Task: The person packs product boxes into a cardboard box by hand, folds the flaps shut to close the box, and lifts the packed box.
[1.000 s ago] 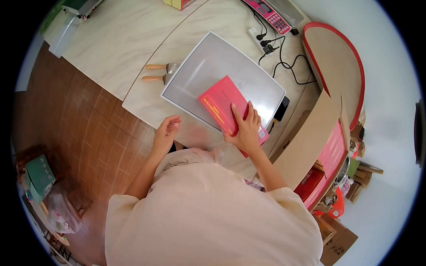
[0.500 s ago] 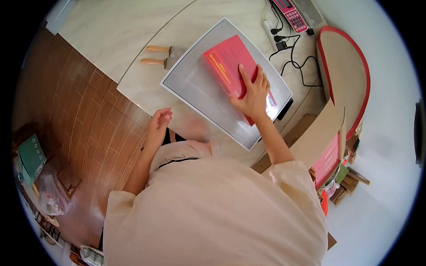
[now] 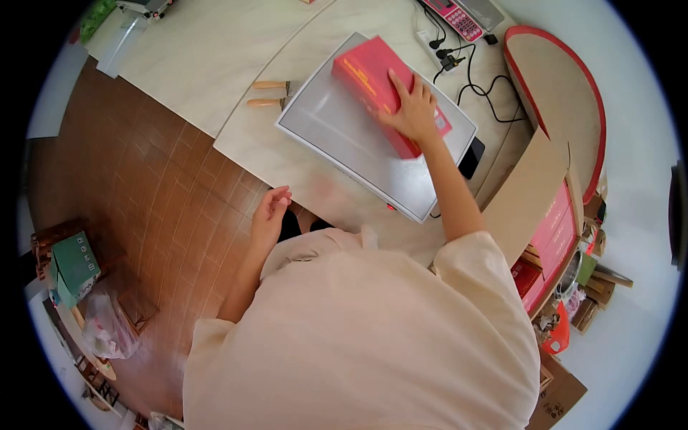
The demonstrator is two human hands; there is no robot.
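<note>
My right hand (image 3: 416, 111) grips a red box (image 3: 373, 75) with yellow lettering on its long side, the thumb on the near side and the fingers spread across its top. Beneath the box is a flat appliance with a grey metal top (image 3: 315, 118), a pale rim and a small red switch at its front edge. Whether the box rests fully on the plate, I cannot tell. My left hand (image 3: 269, 213) is held near the table's front edge with loosely bent fingers and nothing in it.
Two wooden-handled scrapers (image 3: 269, 102) lie left of the plate, blades partly hidden. A black phone (image 3: 471, 158) lies right of it. Cables run from a power strip (image 3: 430, 46) near a pink-keyed scale (image 3: 462, 21). An opened carton (image 3: 527, 183) with red boxes stands at right.
The red box has slid farther from me across the plate, my right hand moving with it. My left hand stays low and empty. The view has shifted slightly.
</note>
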